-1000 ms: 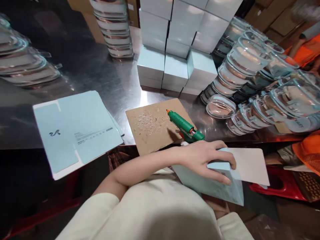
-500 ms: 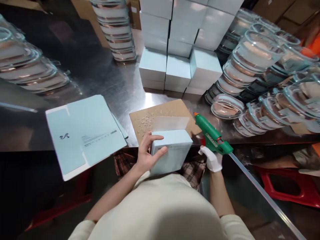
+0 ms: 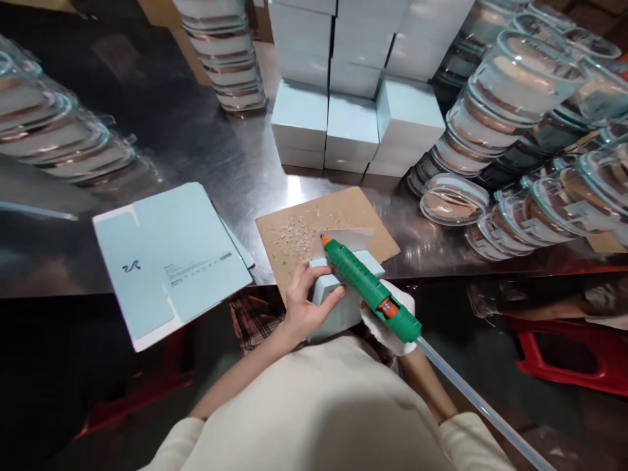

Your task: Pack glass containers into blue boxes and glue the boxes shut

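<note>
My bare left hand point(image 3: 307, 301) grips the left side of a pale blue box point(image 3: 326, 286), its thumb on the near face and fingers over the top. The box's white flap point(image 3: 350, 239) stands up at the far edge. In my white-gloved right hand point(image 3: 392, 320) is a green glue gun point(image 3: 360, 278) with an orange tip. The gun lies across above the box, its tip close to the left part of the flap; whether they touch I cannot tell. A long clear glue stick point(image 3: 481, 399) runs out of its back end.
Under the work lies a cardboard sheet point(image 3: 289, 229) with glue bits. Flat blue box blanks point(image 3: 181, 261) lie left. Closed boxes point(image 3: 350, 131) are stacked behind. Glass containers point(image 3: 520, 104) stand in piles right, with another stack point(image 3: 223, 59) at back left. A red stool point(image 3: 579, 360) is at right.
My right hand has brought the glue gun leftward from beside the box to over it, with the tip now at the flap. My left hand still holds the box.
</note>
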Action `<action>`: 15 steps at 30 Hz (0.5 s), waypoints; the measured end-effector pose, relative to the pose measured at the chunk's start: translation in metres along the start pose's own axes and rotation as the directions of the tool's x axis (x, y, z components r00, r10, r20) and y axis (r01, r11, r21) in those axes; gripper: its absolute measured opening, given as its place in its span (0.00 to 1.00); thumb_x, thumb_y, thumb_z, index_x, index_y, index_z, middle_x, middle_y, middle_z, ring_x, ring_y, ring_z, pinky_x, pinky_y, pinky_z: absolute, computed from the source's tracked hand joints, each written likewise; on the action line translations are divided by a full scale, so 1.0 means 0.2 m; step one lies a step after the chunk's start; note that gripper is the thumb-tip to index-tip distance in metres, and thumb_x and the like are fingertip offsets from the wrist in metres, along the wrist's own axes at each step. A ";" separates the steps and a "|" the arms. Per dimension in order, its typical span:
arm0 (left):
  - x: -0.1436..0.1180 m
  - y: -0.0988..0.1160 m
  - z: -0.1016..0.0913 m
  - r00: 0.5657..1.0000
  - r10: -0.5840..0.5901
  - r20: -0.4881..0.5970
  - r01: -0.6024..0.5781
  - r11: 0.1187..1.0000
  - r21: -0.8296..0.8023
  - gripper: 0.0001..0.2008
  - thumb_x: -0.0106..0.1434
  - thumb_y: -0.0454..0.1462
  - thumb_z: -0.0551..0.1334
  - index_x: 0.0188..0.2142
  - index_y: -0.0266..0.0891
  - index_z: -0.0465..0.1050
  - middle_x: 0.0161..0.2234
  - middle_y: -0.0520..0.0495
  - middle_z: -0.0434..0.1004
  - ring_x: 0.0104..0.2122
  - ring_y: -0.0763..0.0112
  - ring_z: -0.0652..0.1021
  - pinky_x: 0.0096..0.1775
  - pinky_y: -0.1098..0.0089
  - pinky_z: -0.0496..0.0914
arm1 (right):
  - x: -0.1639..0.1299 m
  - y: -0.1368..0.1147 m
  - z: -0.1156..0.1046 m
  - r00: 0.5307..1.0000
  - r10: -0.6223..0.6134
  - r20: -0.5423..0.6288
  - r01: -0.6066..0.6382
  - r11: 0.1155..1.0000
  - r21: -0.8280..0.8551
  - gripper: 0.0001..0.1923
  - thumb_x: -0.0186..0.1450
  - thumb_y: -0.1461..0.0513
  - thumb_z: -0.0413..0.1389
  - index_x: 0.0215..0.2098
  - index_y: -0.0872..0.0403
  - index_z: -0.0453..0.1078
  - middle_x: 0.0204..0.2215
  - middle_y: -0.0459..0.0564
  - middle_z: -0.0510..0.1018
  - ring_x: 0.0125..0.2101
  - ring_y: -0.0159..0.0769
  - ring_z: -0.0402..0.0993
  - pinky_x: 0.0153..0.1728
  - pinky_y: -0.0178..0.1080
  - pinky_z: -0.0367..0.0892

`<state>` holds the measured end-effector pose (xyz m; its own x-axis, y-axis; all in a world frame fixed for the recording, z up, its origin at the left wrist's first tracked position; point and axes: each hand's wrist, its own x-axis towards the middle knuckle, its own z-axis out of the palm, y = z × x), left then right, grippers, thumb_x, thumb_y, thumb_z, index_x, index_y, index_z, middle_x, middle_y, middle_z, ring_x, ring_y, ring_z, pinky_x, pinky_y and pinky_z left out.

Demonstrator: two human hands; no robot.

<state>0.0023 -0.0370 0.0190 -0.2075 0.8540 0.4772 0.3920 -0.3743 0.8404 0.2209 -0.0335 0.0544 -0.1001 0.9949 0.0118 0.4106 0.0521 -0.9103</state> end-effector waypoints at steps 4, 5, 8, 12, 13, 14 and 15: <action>-0.01 -0.01 -0.01 0.999 -0.041 0.010 0.041 0.999 0.017 0.14 0.65 0.47 0.72 0.46 0.44 0.80 0.43 0.45 0.81 0.53 0.55 0.77 0.56 0.57 0.71 | 0.01 0.04 0.01 0.999 -0.014 -0.047 0.013 1.000 -0.026 0.14 0.53 0.52 0.71 0.32 0.46 0.75 0.31 0.50 0.82 0.33 0.47 0.80 0.42 0.50 0.81; -0.01 -0.01 -0.01 0.998 -0.055 0.011 0.055 0.998 0.014 0.14 0.65 0.47 0.72 0.46 0.44 0.80 0.43 0.45 0.81 0.53 0.55 0.77 0.57 0.57 0.70 | 0.01 0.06 0.01 0.998 -0.012 -0.066 0.010 1.000 -0.025 0.14 0.54 0.52 0.70 0.32 0.46 0.74 0.30 0.50 0.81 0.31 0.47 0.79 0.40 0.50 0.81; -0.02 -0.03 -0.02 0.993 -0.114 0.018 0.115 0.993 -0.011 0.15 0.65 0.49 0.71 0.46 0.44 0.81 0.44 0.44 0.81 0.53 0.55 0.77 0.57 0.56 0.70 | 0.00 0.10 -0.03 0.995 -0.007 -0.103 0.005 1.000 -0.025 0.13 0.57 0.50 0.68 0.31 0.46 0.73 0.27 0.48 0.80 0.27 0.44 0.77 0.35 0.49 0.80; -0.03 -0.04 -0.06 0.986 -0.165 0.003 0.165 0.985 -0.038 0.16 0.64 0.50 0.72 0.46 0.44 0.80 0.46 0.44 0.80 0.53 0.55 0.77 0.55 0.58 0.71 | -0.01 0.17 -0.13 0.971 0.136 -0.198 -0.131 0.991 0.038 0.15 0.55 0.49 0.70 0.33 0.48 0.77 0.27 0.50 0.82 0.27 0.44 0.78 0.31 0.47 0.79; -0.03 -0.05 -0.07 0.985 -0.172 -0.004 0.172 0.984 -0.044 0.16 0.63 0.49 0.72 0.46 0.45 0.80 0.45 0.45 0.80 0.53 0.56 0.77 0.54 0.59 0.71 | 0.00 0.19 -0.15 0.953 0.204 -0.226 -0.188 0.978 0.090 0.16 0.53 0.49 0.71 0.32 0.49 0.78 0.27 0.50 0.83 0.26 0.43 0.78 0.30 0.46 0.79; -0.03 -0.05 -0.08 0.983 -0.182 -0.010 0.181 0.982 -0.054 0.16 0.63 0.49 0.73 0.46 0.45 0.80 0.45 0.45 0.79 0.52 0.56 0.77 0.53 0.61 0.71 | 0.02 0.20 -0.16 0.933 0.266 -0.241 -0.236 0.961 0.146 0.17 0.51 0.49 0.72 0.31 0.50 0.78 0.26 0.50 0.83 0.25 0.42 0.78 0.29 0.45 0.78; -0.03 -0.05 -0.09 0.980 -0.197 -0.013 0.195 0.978 -0.069 0.16 0.63 0.49 0.73 0.46 0.45 0.80 0.45 0.46 0.78 0.50 0.58 0.77 0.50 0.63 0.71 | 0.04 0.20 -0.17 0.919 0.314 -0.239 -0.269 0.942 0.201 0.18 0.50 0.48 0.72 0.31 0.51 0.78 0.26 0.49 0.83 0.24 0.40 0.77 0.27 0.43 0.77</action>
<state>-0.0169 -0.0444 0.0125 -0.2924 0.9060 0.3061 0.2816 -0.2243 0.9330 0.2676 -0.0199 0.0315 0.2535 0.9513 -0.1757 0.2314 -0.2360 -0.9438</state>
